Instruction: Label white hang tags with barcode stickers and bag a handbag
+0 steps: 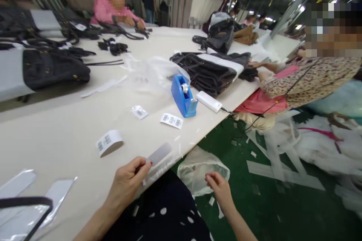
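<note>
In the head view, pinching a translucent strip (160, 153) in the left hand (128, 179) by the table (65, 124) edge, leaving a gap to the barcode label (106, 141); beyond that edge, holding the right hand (222, 192) over a plastic bag (194, 169), unable to tell whether fingertips meet

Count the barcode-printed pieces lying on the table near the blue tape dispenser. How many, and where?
3: a flat strip beside the blue tape dispenser, a smaller piece to its left, and a curled piece nearest the left hand. Others may be hidden.
</note>
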Motion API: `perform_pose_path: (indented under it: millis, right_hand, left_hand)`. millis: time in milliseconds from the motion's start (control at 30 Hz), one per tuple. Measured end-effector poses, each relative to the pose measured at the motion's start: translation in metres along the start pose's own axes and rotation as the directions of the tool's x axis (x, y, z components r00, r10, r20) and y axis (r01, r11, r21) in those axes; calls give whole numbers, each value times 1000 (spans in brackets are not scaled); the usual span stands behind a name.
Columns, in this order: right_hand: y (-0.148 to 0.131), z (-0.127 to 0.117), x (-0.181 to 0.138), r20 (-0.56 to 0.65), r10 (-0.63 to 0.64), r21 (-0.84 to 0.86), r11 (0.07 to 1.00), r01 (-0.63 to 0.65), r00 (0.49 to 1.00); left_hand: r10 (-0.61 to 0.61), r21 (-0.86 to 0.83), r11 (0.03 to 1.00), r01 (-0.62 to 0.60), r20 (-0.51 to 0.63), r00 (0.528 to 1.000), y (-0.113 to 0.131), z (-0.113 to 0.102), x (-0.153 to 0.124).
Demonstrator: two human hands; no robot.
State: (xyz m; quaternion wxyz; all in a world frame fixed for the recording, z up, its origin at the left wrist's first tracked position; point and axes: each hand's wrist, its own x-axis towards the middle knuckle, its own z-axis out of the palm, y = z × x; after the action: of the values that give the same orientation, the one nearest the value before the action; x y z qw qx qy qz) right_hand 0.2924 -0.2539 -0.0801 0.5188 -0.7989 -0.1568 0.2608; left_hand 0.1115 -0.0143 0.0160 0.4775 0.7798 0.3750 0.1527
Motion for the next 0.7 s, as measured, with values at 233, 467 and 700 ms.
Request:
perform_pose_path:
  millis: [233, 467, 700]
  right_hand:
    - [-126, 69, 32, 266, -281, 528, 843, 105, 922]
    - [-211, 81, 131, 140, -320, 340, 904, 258, 937]
    - [-257, 109, 218, 16, -407, -149, 902, 404, 913]
  left_hand:
    - [25, -152, 988, -9, 108, 994, 44, 14, 32]
    - [413, 276, 903, -330, -343, 844, 20, -1, 39]
    - [721, 743, 498, -447, -69, 689, -41, 17, 21]
